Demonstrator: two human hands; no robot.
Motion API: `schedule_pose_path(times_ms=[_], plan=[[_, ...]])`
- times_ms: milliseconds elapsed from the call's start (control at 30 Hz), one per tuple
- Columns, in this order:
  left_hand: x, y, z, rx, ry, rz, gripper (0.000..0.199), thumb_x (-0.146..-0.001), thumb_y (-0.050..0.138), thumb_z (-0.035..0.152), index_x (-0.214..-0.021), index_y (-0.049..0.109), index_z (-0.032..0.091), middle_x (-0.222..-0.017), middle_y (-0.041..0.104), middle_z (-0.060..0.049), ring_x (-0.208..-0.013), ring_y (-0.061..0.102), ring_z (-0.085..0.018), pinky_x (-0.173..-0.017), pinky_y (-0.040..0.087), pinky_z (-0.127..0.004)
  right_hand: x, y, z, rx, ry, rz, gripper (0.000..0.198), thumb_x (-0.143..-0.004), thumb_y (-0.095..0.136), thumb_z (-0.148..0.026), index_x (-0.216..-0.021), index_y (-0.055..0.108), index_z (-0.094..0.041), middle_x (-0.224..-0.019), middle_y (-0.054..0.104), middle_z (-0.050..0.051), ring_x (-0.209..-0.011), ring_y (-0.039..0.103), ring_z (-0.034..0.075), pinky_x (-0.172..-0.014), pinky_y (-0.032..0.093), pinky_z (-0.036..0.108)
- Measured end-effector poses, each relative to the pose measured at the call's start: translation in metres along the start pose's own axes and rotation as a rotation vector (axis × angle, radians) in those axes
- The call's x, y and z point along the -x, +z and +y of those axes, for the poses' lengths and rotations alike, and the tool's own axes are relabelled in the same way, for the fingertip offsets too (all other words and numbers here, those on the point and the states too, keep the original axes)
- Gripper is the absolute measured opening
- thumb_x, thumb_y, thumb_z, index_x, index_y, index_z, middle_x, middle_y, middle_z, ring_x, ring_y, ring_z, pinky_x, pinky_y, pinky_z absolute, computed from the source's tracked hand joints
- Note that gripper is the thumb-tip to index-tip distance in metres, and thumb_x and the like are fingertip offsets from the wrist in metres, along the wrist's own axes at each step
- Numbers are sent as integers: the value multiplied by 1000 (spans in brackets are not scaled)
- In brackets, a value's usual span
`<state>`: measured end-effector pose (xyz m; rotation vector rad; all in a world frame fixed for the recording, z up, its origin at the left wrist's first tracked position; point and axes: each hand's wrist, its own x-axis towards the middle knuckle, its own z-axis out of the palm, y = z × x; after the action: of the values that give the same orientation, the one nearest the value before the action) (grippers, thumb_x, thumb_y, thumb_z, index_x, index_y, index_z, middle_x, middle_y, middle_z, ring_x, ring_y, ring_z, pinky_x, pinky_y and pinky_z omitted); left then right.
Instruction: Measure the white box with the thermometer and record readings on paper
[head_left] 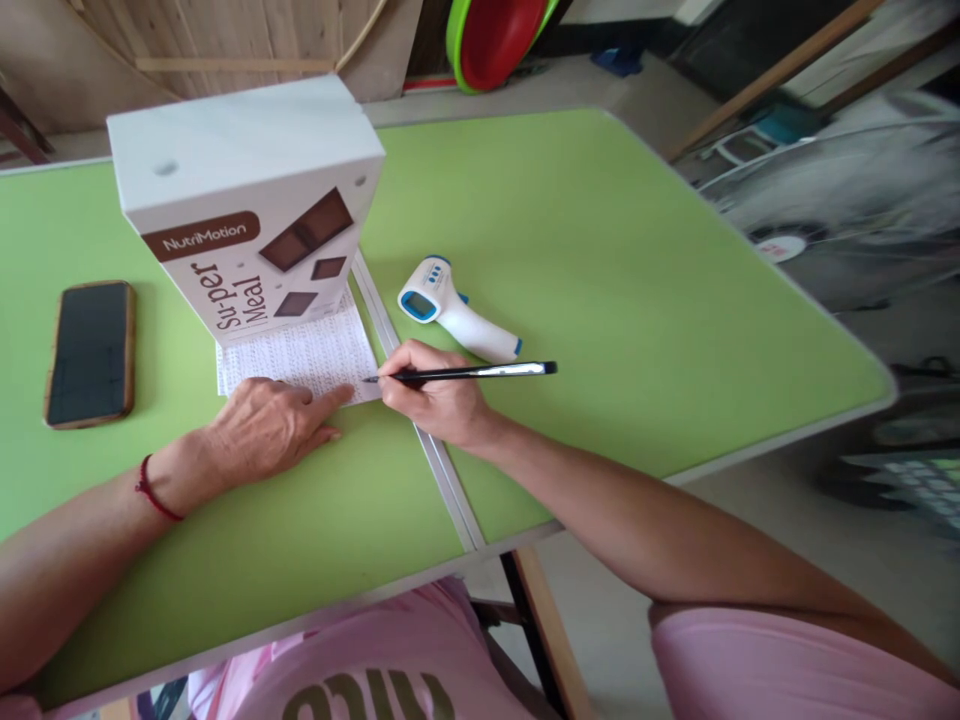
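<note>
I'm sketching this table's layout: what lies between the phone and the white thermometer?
In the head view, the NutriMotion box, the paper sheet at its base and the table's metal strip lie between them.

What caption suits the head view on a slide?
Left hand rests on a written sheet while the right hand holds a black pen over it.

Paper sheet [315, 350]: far portion hidden, seemingly beneath the NutriMotion box [251, 210]; script too small to read. Well right of the box, fan [832, 215] cut off by the picture's edge, blades blurred.
</note>
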<state>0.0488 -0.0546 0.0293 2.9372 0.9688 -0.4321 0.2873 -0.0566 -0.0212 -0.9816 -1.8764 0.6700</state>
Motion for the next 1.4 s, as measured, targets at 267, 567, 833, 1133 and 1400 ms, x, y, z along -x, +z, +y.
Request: schedule_pose_path(times_ms=[267,567,833,1133,1400], plan=[[2,9,-3,31,21,82,52,-115,49,48,-161,51,24,-78,77,-6,-60,72,-24,-49,46,-27,1,0,0,10,16,10,14,-89,64,-21,-78,56,-25,-61,61,-6,-50,49,10,-48,39,25],[3,10,-4,33,27,117,48,-115,47,47,-156,54,23,-78,76,-5,-59,71,-23,-47,41,-27,3,0,3,20,9,32,15,-89,64,-20,-78,56,-25,-61,59,-6,-50,48,10,-48,39,25],[1,5,-2,10,16,61,50,-114,49,48,-158,53,24,-80,77,-5,-63,74,-26,-49,46,-29,1,-1,0,71,14,20,15,-88,62,-20,-78,54,-25,-61,59,-6,-51,48,11,-48,38,26],[2,6,-3,25,18,78,51,-114,49,47,-159,52,24,-80,77,-5,-61,72,-23,-50,45,-27,2,-1,1,31,-7,48,15,-88,64,-19,-77,56,-25,-60,60,-6,-49,49,11,-47,39,25],[3,4,-2,8,17,55,49,-114,49,46,-157,53,23,-82,78,-5,-64,74,-25,-49,44,-29,4,-1,5,37,73,68,14,-86,65,-23,-76,56,-26,-59,59,-6,-48,47,11,-47,39,27]])
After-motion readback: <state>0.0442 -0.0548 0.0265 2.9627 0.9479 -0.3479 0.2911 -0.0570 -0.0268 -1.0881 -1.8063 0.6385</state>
